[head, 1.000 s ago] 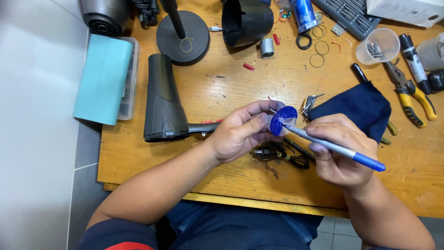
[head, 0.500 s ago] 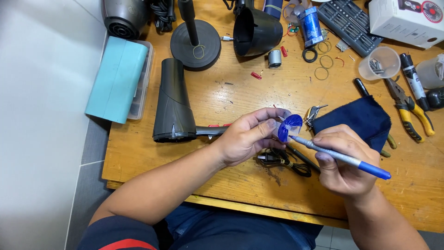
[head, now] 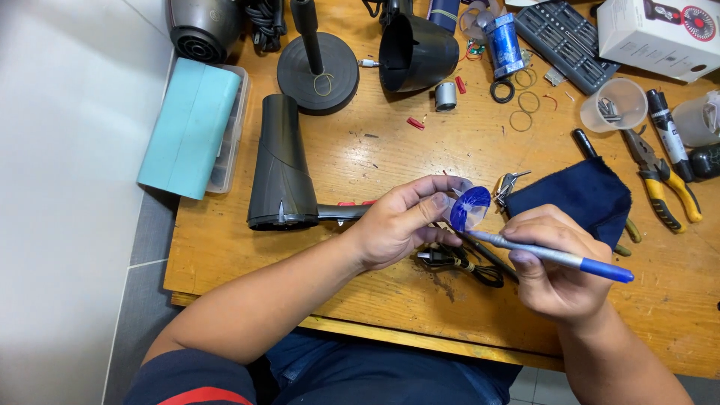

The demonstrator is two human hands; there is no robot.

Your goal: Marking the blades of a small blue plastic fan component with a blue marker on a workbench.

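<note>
My left hand (head: 405, 219) pinches a small round fan blade (head: 469, 208), mostly coloured blue, just above the wooden workbench (head: 375, 157). My right hand (head: 556, 264) grips a silver marker with a blue cap (head: 555, 257); its tip touches the blade's lower edge. Under my hands lie a black cord and wires (head: 461, 259). A dark grey hair-dryer handle shell (head: 281, 169) lies left of my left hand.
A navy cloth (head: 577, 196) lies beside my right hand. Yellow-handled pliers (head: 664, 187), a clear cup (head: 613, 103), a bit set (head: 566, 34), a white box (head: 660, 34), a black nozzle (head: 416, 51), a round stand (head: 319, 67) and a teal case (head: 191, 124) crowd the bench.
The view has shifted slightly, so the bench sits lower in frame. Both hands keep the blade and marker together, with the marker tip still working at the blade.
</note>
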